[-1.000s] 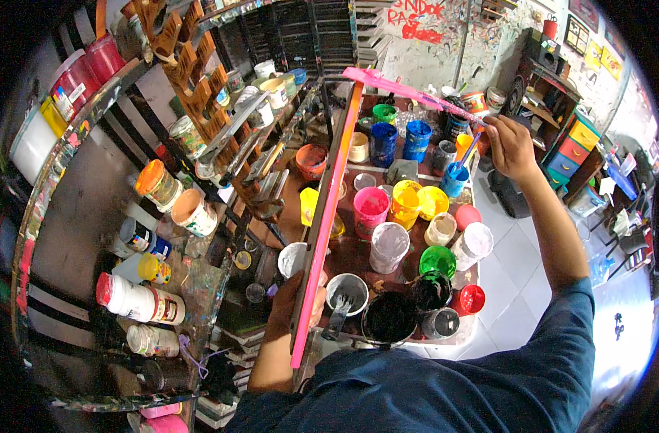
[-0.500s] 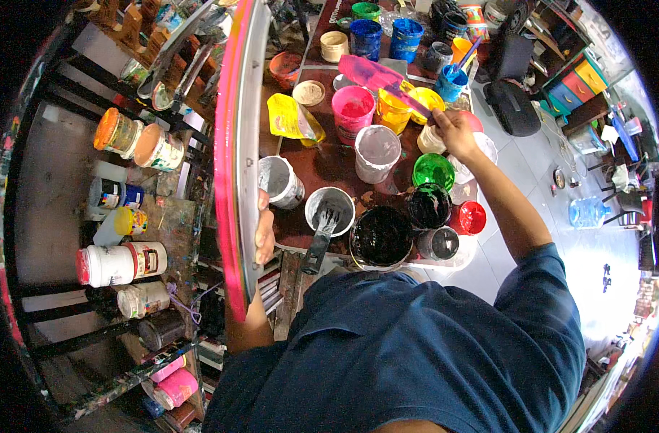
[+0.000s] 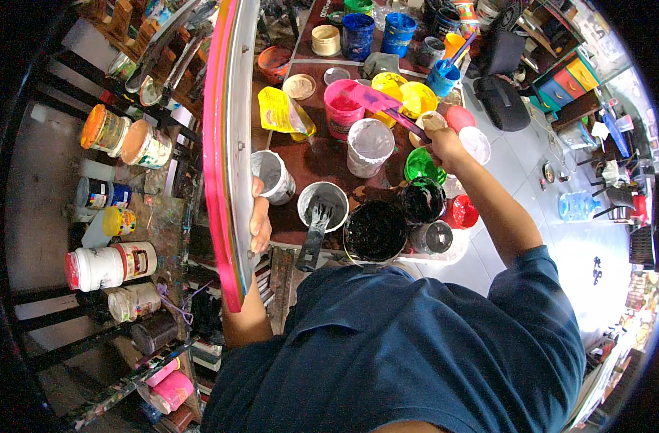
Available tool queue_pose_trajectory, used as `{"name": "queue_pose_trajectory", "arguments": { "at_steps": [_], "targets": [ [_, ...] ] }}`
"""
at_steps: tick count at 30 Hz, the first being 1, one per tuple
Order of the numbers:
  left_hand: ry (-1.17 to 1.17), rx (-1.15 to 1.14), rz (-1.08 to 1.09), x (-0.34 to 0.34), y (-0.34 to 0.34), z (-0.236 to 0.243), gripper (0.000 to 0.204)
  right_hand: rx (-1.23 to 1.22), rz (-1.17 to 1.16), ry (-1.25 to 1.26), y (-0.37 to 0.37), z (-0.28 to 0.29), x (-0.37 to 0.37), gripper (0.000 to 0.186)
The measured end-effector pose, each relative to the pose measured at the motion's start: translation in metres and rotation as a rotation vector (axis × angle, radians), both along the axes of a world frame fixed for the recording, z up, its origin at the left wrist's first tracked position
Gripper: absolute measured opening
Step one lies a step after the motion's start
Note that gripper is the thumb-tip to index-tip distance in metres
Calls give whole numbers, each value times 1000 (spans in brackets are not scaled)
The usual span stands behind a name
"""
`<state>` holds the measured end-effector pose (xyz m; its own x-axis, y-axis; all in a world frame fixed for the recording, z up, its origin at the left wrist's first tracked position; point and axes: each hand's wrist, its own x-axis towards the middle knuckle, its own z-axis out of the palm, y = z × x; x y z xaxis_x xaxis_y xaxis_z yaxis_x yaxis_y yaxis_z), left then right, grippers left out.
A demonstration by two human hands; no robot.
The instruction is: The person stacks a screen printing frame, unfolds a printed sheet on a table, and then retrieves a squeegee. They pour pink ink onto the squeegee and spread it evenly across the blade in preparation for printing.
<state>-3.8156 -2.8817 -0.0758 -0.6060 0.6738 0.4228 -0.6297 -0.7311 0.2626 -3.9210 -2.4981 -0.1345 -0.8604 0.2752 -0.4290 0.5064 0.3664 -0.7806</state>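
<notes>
My left hand [image 3: 260, 220] is closed round the metal side of a tall screen-printing frame [image 3: 237, 137], pink along one edge and seen nearly edge-on. Only some of its fingers show. In my right hand [image 3: 445, 146] is the handle of a pink-smeared spatula [image 3: 380, 102]. Its blade end lies over the mouth of a pink ink bucket [image 3: 341, 123]; I cannot tell whether it touches. Nearby stand yellow tubs [image 3: 419, 99], a green tub [image 3: 424, 167] below the right hand, and a white bucket with grey ink [image 3: 370, 149]. A dark-handled tool [image 3: 313, 245] leans in another grey-ink bucket [image 3: 336, 193].
A wide black ink bucket [image 3: 376, 232] and a red tub [image 3: 462, 211] stand at the near table edge. Blue tubs [image 3: 358, 37] are at the back. Left, a rack holds several jars [image 3: 98, 267]. A water jug [image 3: 576, 206] lies on the floor at right.
The spatula has come down and nearer, from above the pink bucket to its mouth, as my right hand lowered. The view has shifted slightly; my left hand still holds the frame.
</notes>
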Motion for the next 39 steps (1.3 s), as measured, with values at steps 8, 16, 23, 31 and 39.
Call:
{"name": "queue_pose_trajectory", "arguments": {
  "at_steps": [8, 16, 23, 31, 39],
  "targets": [
    [23, 9, -20, -5, 4, -2, 45, 130, 117, -89, 21, 9, 8, 30],
    [38, 122, -127, -14, 14, -4, 43, 81, 10, -175, 19, 40, 18, 31],
    [-70, 215, -108, -11, 50, 7, 56, 18, -28, 107, 20, 84, 42, 33],
    [-158, 142, 20, -22, 114, 58, 38, 280, 47, 962, 9, 166, 144, 28],
    [14, 221, -54, -40, 162, 77, 43, 624, 394, 1289, 19, 211, 256, 20]
  ]
}}
